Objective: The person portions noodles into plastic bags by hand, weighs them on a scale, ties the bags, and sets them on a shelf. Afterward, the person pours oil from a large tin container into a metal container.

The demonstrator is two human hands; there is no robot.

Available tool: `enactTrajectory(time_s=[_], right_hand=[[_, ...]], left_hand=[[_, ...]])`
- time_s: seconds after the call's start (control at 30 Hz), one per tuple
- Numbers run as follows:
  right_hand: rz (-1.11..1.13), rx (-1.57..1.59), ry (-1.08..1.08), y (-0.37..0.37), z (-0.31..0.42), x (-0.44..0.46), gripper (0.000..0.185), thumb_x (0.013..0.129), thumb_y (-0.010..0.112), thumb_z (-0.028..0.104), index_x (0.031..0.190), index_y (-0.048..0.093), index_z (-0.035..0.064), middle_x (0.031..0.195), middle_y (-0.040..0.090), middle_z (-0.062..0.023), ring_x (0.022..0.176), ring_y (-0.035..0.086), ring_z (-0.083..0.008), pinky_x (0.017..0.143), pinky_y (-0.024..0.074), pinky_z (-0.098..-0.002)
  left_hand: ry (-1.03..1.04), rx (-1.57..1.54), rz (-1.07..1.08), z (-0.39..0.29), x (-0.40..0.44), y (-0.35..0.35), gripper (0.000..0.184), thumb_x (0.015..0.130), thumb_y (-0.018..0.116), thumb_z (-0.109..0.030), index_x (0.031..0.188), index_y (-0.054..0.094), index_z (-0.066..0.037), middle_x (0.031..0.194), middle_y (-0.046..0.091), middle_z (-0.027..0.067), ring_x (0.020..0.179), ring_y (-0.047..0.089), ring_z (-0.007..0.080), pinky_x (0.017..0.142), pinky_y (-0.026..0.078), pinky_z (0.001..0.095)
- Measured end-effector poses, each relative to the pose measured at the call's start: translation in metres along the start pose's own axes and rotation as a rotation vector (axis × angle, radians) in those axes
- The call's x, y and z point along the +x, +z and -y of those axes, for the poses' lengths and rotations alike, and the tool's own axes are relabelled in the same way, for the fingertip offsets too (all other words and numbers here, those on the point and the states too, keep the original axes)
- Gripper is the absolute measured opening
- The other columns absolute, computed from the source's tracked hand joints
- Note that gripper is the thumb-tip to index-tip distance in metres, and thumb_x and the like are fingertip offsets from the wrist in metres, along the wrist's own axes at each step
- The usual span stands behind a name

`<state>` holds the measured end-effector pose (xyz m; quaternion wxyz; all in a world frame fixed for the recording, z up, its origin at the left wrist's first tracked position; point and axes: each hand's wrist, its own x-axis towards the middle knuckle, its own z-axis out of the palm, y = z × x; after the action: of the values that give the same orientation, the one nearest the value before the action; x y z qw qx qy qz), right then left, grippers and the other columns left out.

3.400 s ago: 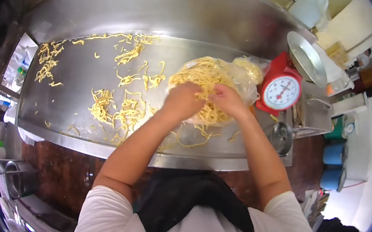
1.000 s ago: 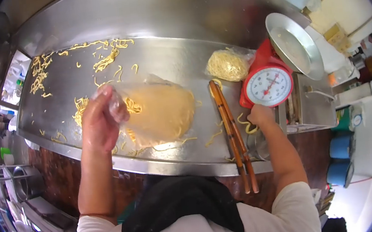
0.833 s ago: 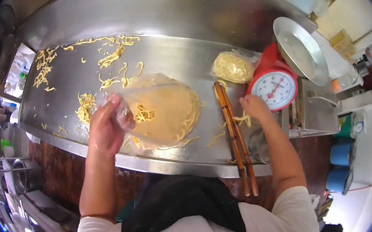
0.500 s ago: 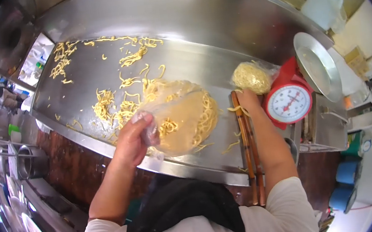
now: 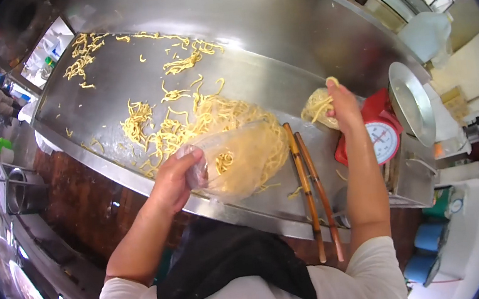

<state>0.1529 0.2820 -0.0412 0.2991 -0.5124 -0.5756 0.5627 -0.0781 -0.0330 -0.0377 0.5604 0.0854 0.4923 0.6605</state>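
Note:
My left hand point(image 5: 180, 177) is closed around the gathered edge of a clear plastic bag point(image 5: 242, 175). A small clump of noodles point(image 5: 224, 163) shows within or through the film. The bag lies over the front of a pile of loose yellow noodles point(image 5: 226, 111) on the steel table. On the other side, my right hand point(image 5: 344, 107) grips a few thick noodle strands point(image 5: 322, 105), which stick out past the fingers. They are in front of a bagged ball of noodles point(image 5: 311, 106), partly hidden by the strands and hand.
A red dial scale point(image 5: 381, 139) with a tilted metal pan point(image 5: 411, 103) stands right of my right forearm. Two bamboo sticks point(image 5: 309, 194) cross the table's front edge point(image 5: 259, 221). Noodle scraps point(image 5: 182, 62) lie along the steel back wall point(image 5: 224, 15).
My right hand has risen away from the table beside the sticks, now with noodle strands in it. The sticks have shifted and spread slightly. My left hand still grips the bag.

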Motion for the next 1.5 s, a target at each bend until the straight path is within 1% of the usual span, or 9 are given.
enactTrajectory(time_s=[0.2, 0.57, 0.7, 0.87, 0.97, 1.07, 1.17, 1.4, 1.5], right_hand=[[0.042, 0.310, -0.166, -0.001, 0.060, -0.067, 0.021, 0.095, 0.053, 0.031, 0.088, 0.054, 0.0109, 0.068, 0.048, 0.0040, 0.049, 0.044, -0.0026, 0.038, 0.0334, -0.0166], [-0.235, 0.549, 0.103, 0.004, 0.026, -0.242, 0.030, 0.090, 0.057, 0.040, 0.079, 0.049, 0.0131, 0.066, 0.049, -0.0001, 0.047, 0.047, -0.0100, 0.040, 0.0438, -0.0258], [-0.367, 0.685, 0.084, -0.001, 0.003, -0.313, 0.029, 0.091, 0.057, 0.038, 0.079, 0.050, 0.0133, 0.063, 0.048, 0.0004, 0.050, 0.052, -0.0112, 0.040, 0.0444, -0.0259], [-0.558, 0.659, 0.037, -0.016, -0.029, -0.395, 0.027, 0.091, 0.057, 0.036, 0.079, 0.049, 0.0134, 0.061, 0.045, 0.0016, 0.048, 0.048, -0.0110, 0.041, 0.0405, -0.0241], [-0.637, 0.662, 0.035, -0.022, -0.061, -0.447, 0.025, 0.091, 0.057, 0.035, 0.087, 0.054, 0.0106, 0.064, 0.051, -0.0003, 0.049, 0.049, -0.0103, 0.041, 0.0399, -0.0237], [-0.762, 0.634, 0.090, -0.024, -0.099, -0.498, 0.030, 0.091, 0.057, 0.033, 0.103, 0.058, 0.0058, 0.074, 0.059, -0.0025, 0.051, 0.049, -0.0084, 0.043, 0.0404, -0.0244], [-0.792, 0.709, 0.144, -0.018, -0.147, -0.559, 0.026, 0.091, 0.058, 0.035, 0.090, 0.056, 0.0092, 0.070, 0.051, 0.0025, 0.055, 0.045, -0.0050, 0.043, 0.0336, -0.0209], [-1.072, 0.941, 0.233, 0.030, -0.241, -0.741, 0.025, 0.093, 0.053, 0.031, 0.094, 0.057, 0.0069, 0.069, 0.057, 0.0000, 0.057, 0.057, -0.0075, 0.046, 0.0407, -0.0194], [-1.281, 0.908, 0.300, 0.054, -0.283, -0.851, 0.033, 0.091, 0.052, 0.030, 0.112, 0.057, 0.0056, 0.094, 0.062, -0.0073, 0.079, 0.064, -0.0183, 0.063, 0.0522, -0.0285]], left_hand=[[-0.076, -0.037, 0.172, 0.005, 0.013, -0.004, 0.018, 0.086, 0.062, -0.024, 0.090, 0.055, -0.008, 0.071, 0.056, 0.0011, 0.056, 0.053, 0.0121, 0.053, 0.044, 0.0266], [-0.172, 0.166, 0.544, 0.010, 0.040, -0.006, 0.032, 0.079, 0.068, -0.014, 0.107, 0.055, -0.008, 0.079, 0.058, -0.0003, 0.067, 0.055, 0.0137, 0.064, 0.046, 0.0303], [-0.212, 0.415, 0.446, 0.016, 0.041, 0.007, 0.022, 0.079, 0.068, -0.012, 0.099, 0.057, -0.008, 0.076, 0.055, -0.0030, 0.062, 0.050, 0.0093, 0.055, 0.040, 0.0251], [-0.279, 0.085, 0.451, 0.013, 0.043, 0.004, 0.019, 0.090, 0.057, -0.030, 0.082, 0.051, -0.014, 0.061, 0.040, -0.0057, 0.052, 0.037, 0.0079, 0.050, 0.033, 0.0238], [-0.200, -0.020, 0.542, 0.014, 0.046, -0.016, 0.016, 0.092, 0.056, -0.029, 0.084, 0.053, -0.016, 0.063, 0.045, -0.0060, 0.054, 0.041, 0.0072, 0.053, 0.036, 0.0247], [-0.010, 0.132, 0.349, 0.017, 0.049, -0.036, 0.015, 0.094, 0.053, -0.028, 0.089, 0.056, -0.014, 0.071, 0.052, -0.0051, 0.059, 0.047, 0.0073, 0.054, 0.041, 0.0238], [0.021, 0.238, 0.302, 0.019, 0.054, -0.045, 0.017, 0.093, 0.053, -0.029, 0.085, 0.053, -0.015, 0.071, 0.050, -0.0040, 0.061, 0.048, 0.0070, 0.054, 0.039, 0.0224], [0.105, 0.315, 0.327, 0.045, 0.109, -0.045, 0.013, 0.092, 0.055, -0.021, 0.087, 0.050, -0.009, 0.066, 0.046, 0.0001, 0.057, 0.047, 0.0107, 0.054, 0.042, 0.0241], [0.182, 0.408, 0.318, 0.056, 0.119, -0.026, 0.008, 0.091, 0.054, -0.016, 0.090, 0.052, -0.008, 0.066, 0.044, -0.0002, 0.058, 0.046, 0.0121, 0.054, 0.042, 0.0249]])
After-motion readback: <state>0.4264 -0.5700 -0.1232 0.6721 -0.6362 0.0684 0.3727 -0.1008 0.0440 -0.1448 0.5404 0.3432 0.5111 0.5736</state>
